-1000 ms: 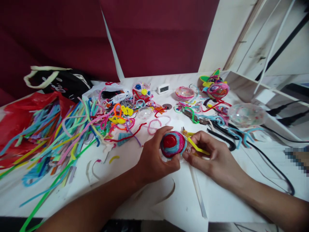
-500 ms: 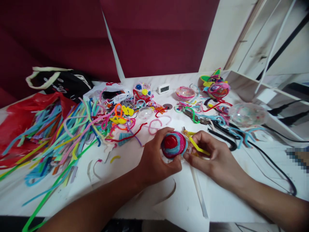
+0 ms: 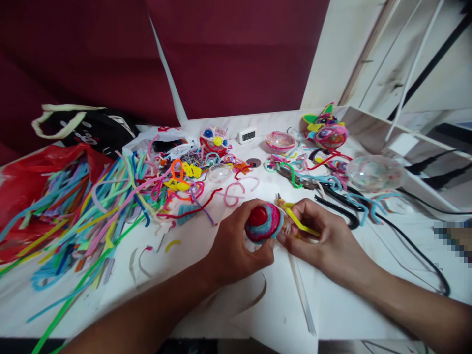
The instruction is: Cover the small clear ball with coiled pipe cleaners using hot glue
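Note:
My left hand [image 3: 236, 243] is wrapped around a small ball [image 3: 266, 227] covered in coiled blue, pink and red pipe cleaner, with a shiny red round piece on its face. Just right of it, my right hand [image 3: 320, 236] pinches a bent yellow pipe cleaner [image 3: 300, 222] between thumb and fingers. Its thumb tip meets the ball's right edge. Something pale and thin shows between the ball and those fingers, too blurred to name. Below the hands, a narrow translucent stick [image 3: 302, 295] lies on white paper [image 3: 273, 314].
Loose pipe cleaners [image 3: 106, 206] spill from a red plastic bag [image 3: 22, 172] at left. Behind stand a small digital clock [image 3: 247, 135] and a decorated ball [image 3: 214, 140]. At right are a clear plastic shell [image 3: 376, 173], a pink-rimmed bowl [image 3: 280, 141], and black cables [image 3: 416, 246].
The whole view has shifted slightly, so most things sit a little further left. Both hands keep their hold on the ball and the yellow pipe cleaner, nearly unmoved.

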The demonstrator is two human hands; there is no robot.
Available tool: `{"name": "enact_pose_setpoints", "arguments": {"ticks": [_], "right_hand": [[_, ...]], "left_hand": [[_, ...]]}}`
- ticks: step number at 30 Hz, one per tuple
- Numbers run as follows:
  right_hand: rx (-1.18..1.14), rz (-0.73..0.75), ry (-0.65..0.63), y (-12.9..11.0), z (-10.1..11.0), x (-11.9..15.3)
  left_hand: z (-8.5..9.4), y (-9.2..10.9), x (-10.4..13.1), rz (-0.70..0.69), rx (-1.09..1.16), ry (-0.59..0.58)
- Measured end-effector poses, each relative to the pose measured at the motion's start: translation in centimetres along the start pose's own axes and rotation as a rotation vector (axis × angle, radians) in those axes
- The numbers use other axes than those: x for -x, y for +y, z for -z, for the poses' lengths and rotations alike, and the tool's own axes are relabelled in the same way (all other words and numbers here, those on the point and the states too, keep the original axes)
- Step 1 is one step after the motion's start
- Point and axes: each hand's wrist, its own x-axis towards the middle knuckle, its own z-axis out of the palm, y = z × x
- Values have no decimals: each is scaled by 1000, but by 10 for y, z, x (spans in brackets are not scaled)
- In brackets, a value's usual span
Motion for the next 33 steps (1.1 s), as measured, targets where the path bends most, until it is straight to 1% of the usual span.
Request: {"name": "enact_pose_setpoints", "arguments": {"ticks": [11,14,17,19,22,24,27,30,32,33], "right_hand": [[15,10,-8,1,-2,1],[21,7,-27,-2,0,0],[61,30,-26,-7,10,-1],[140,92,30,-8,20,-5],[316,204,158,-2,37,-14],[452,252,181,4,46,-23],[668,363,132,9,55,-32],[826,475,65,8,61,-29],[918,477,-47,8,65,-21],[973,459,-136,11,66,-17]], "left_hand": [[0,0,0,4,-13,8],[2,2,-2,38,27,3],[4,4,-4,136,104,-1],[5,3,-6,205,172,0],[6,-1,-8,286,290,-8],[5,-5,-10,319,374,-17],[5,-9,-12,364,498,-17],[6,-10,-14,400,605,11],[6,-9,-15,406,663,33],[6,-8,-16,412,686,41]]}}
